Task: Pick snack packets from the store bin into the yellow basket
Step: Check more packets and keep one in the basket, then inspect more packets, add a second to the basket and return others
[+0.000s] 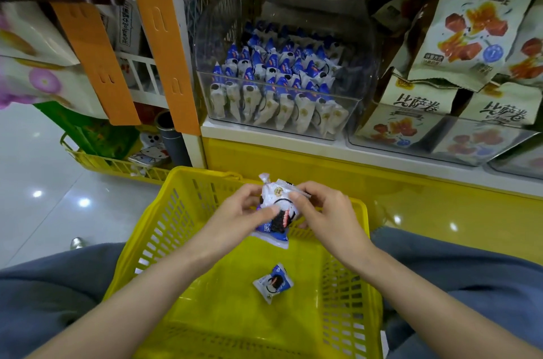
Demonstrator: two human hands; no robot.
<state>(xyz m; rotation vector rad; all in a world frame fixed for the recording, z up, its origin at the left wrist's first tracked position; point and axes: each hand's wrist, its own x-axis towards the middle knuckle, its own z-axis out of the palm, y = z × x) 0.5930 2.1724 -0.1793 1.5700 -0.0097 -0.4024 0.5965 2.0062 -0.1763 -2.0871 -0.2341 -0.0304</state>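
Note:
A yellow basket [164,223] rests on my lap below the shelf. One blue-and-white snack packet [273,282] lies on its floor. Over the basket's far half, my left hand [238,211] and my right hand [326,211] together hold a small bunch of the same snack packets [277,205], fingers pinching it from both sides. On the shelf above stands a clear store bin [338,120] filled with several rows of these packets [273,79].
Beige pizza-roll bags [476,29] fill the bins to the right. An orange shelf post [164,41] rises at the left of the bin. Another yellow basket [117,164] with goods sits on the tiled floor at left.

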